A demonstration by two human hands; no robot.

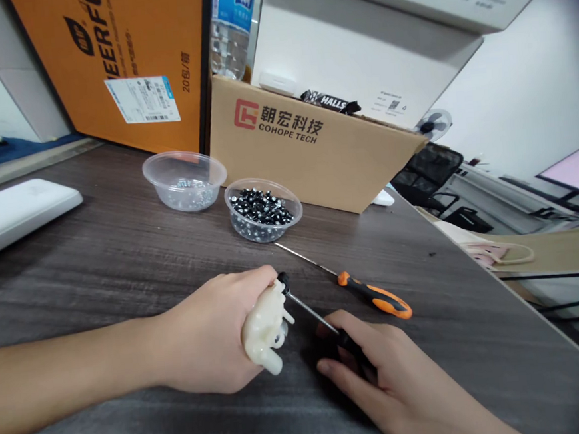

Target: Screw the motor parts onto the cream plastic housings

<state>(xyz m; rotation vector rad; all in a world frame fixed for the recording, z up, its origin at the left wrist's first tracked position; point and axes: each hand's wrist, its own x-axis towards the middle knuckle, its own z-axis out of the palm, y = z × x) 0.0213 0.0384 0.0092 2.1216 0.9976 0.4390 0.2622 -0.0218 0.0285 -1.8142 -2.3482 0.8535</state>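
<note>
Smooth matt cream plastic on the part point(265, 329) at lower center, shiny steel shaft on the black-handled screwdriver point(312, 312) right by it. Glossy orange-and-black plastic on the other screwdriver point(374, 295). Thin clear plastic bowl point(186, 197), matt corrugated cardboard box point(316, 168) up top, dark wood-grain surface point(119, 217) throughout.

Two bare hands close together, low in view

Left forearm point(66, 378) stretches in from the side, left hand point(203, 334) curled closed; right hand point(387, 380) reaches up from below, fingers bent.
</note>
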